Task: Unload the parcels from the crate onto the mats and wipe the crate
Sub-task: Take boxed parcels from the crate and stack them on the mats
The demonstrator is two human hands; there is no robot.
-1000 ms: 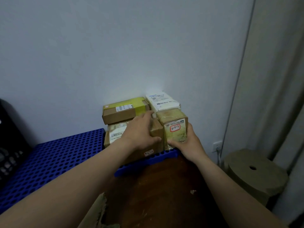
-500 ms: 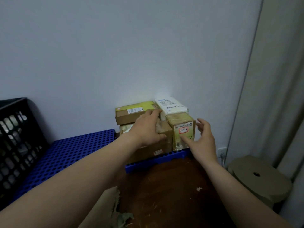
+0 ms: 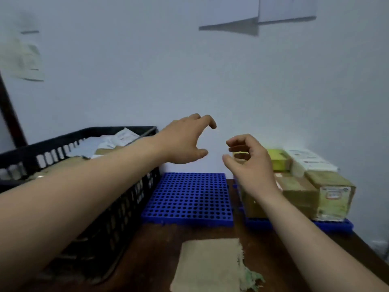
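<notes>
Hovering empty above the mat (image 3: 187, 197): left hand (image 3: 185, 142) spread, right hand (image 3: 250, 159) loosely curled. Parcels (image 3: 117, 138) sit in the crate (image 3: 63, 140); I judge them light, partly soft, best gripped by opposite sides.

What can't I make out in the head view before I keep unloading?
Head view only:
1. Crate: its wall and the left forearm hide how many parcels are inside.
2. Labels on the stacked parcels: blurred, unreadable.
3. Right mat: covered by the stacked parcels; only its front edge shows.
4. Cloth: cut by the bottom edge.
</notes>
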